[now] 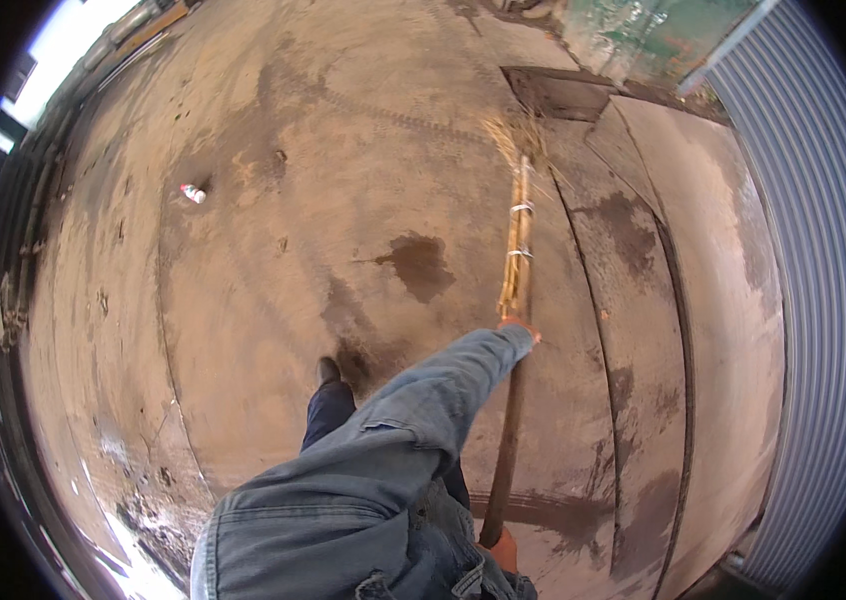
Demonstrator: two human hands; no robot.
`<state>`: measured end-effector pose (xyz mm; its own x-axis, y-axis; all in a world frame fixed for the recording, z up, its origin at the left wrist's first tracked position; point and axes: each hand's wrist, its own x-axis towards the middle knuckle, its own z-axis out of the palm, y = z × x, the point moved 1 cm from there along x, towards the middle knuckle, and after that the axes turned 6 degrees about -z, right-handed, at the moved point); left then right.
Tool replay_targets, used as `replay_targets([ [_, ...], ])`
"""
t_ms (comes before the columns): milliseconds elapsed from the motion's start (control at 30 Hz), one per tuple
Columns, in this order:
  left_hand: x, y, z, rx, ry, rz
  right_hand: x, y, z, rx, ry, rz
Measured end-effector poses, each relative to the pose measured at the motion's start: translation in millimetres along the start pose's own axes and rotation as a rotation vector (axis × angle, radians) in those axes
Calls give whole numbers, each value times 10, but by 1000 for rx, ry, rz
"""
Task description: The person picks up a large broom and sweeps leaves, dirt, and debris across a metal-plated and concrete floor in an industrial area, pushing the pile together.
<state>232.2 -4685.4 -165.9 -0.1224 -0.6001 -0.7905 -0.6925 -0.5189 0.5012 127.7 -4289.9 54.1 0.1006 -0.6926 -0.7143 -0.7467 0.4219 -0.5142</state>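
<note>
A long straw broom slants across the ground ahead and to the right of me, its bamboo shafts bound with white ties. My left hand is closed around the handle just below the bundled part, with my arm reaching across my body. Lower down, near my body, my right hand grips the handle's near end, partly hidden by my jacket. The broom's bristles fan out at the far end, close to the ground.
A small white-and-red container lies on the dirty concrete to the left. Dark wet patches mark the ground. Long seams run along the right side, beside a corrugated metal wall. A dark rectangular recess lies beyond the bristles.
</note>
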Motion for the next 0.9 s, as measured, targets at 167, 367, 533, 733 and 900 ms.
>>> replay_targets([
  [167, 137, -534, -278, -77, 134, -50, 458, -358, 37, -64, -167, 361],
  [367, -390, -2439, -1226, -474, 144, -564, 1205, -1183, 429, -307, -454, 244],
  [533, -316, -4900, -1816, -111, 227, -699, 2040, -2235, 1095, -542, -712, -2],
  [733, -1221, -7366, -3467, -1561, 831, -964, 2978, -4492, 2109, -802, -774, -312],
  [900, -1939, -7571, -3827, -1916, 1122, -746, 3142, -5397, 2053, -896, -754, -488],
])
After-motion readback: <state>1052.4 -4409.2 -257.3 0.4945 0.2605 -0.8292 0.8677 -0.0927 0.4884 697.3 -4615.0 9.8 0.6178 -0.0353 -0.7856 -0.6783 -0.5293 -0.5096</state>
